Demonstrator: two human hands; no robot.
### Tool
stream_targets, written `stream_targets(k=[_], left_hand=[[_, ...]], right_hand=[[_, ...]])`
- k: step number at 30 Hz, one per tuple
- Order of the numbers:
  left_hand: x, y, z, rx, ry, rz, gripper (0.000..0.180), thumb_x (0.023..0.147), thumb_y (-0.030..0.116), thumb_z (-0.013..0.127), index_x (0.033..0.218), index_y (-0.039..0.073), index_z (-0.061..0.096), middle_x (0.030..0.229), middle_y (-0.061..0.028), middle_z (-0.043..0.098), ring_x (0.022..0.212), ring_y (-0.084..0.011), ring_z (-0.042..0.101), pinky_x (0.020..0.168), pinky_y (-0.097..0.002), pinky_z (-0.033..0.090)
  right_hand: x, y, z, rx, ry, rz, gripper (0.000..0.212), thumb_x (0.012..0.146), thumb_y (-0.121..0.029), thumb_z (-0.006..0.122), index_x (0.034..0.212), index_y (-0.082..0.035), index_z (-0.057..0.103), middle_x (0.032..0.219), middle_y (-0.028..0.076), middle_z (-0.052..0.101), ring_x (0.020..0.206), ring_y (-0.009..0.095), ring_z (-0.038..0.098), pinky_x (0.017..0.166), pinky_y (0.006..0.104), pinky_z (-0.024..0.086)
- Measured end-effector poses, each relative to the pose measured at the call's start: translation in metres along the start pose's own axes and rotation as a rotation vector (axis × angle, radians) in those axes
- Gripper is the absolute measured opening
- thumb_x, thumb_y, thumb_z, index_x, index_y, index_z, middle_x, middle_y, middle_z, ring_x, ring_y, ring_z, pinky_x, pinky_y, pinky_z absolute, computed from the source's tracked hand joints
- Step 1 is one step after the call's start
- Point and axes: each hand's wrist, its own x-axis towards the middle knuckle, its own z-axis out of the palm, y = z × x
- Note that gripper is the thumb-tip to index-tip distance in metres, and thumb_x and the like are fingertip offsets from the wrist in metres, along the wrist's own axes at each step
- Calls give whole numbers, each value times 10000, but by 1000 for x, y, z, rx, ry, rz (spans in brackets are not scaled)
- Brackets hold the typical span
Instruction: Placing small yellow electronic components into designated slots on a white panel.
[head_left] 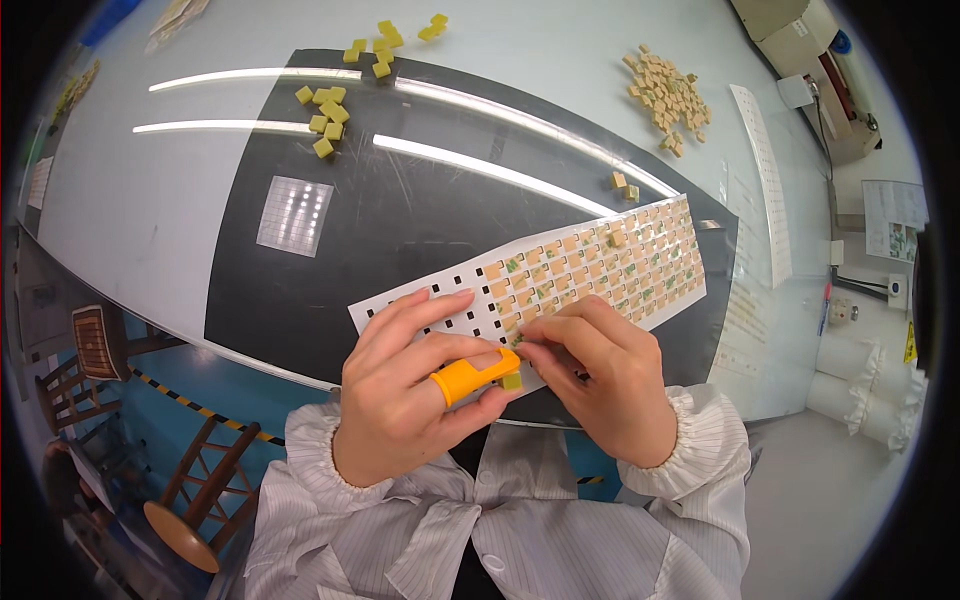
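Observation:
A long white sheet [402, 298] lies slantwise in front of me. Its left part bears rows of small black squares; the rest is covered with rows of tan square pieces [606, 262], some with green marks. My left hand [400, 390] rests over the sheet's near left part, an orange finger sleeve [470, 378] on one finger. Between its thumb and the sleeved finger is a small yellow-green block [512, 382]. My right hand [605, 375] is beside it at the near edge, fingertips pinched together close to the sleeve's tip; what they hold is hidden.
Under the sheet is a dark mat [330, 290] on a pale table. Yellow-green blocks [328, 105] lie scattered at the far left, and a pile of tan cubes [668, 95] at the far right. A small translucent sheet [294, 216] is on the mat; a white strip [762, 180] lies right.

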Motion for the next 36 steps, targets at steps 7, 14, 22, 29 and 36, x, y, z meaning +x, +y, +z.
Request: stream_targets(k=[7, 14, 22, 29, 36], left_hand=[[-1, -1, 0, -9, 1, -17, 229, 610, 167, 871, 788, 98, 745, 836, -8, 714, 1070, -285, 655, 966, -523, 468], [0, -1, -1, -9, -2, -2, 228, 614, 167, 872, 784, 93, 739, 833, -11, 715, 1067, -288, 657, 963, -525, 471], [-1, -2, 0, 12, 10, 27, 252, 615, 166, 862, 819, 95, 732, 884, -1, 723, 1077, -283, 653, 963, -517, 471], [-1, -1, 0, -15, 4, 9, 273, 606, 163, 860, 833, 93, 726, 890, -2, 724, 1082, -285, 650, 968, -516, 463], [2, -2, -1, -5, 17, 49, 211, 637, 141, 826, 807, 77, 718, 888, -12, 707, 1057, -276, 649, 922, -485, 500]], right_hand=[[0, 1, 3, -30, 28, -10, 189, 750, 21, 774, 912, -7, 681, 804, 62, 608, 600, 142, 581, 529, 248, 459], [5, -3, -3, 107, -36, 179, 131, 774, 4, 765, 846, -3, 655, 773, 44, 619, 600, 87, 572, 533, 222, 457], [23, -2, -36, 910, -316, 683, 107, 863, -41, 703, 844, 33, 627, 752, 62, 653, 636, 91, 624, 568, 211, 531], [27, 1, -32, 1007, -516, 781, 107, 870, -44, 700, 881, 39, 633, 751, 97, 676, 649, 129, 672, 612, 235, 570], [26, 1, -28, 991, -520, 787, 124, 871, -56, 705, 897, 45, 639, 770, 95, 678, 681, 132, 677, 635, 247, 579]])
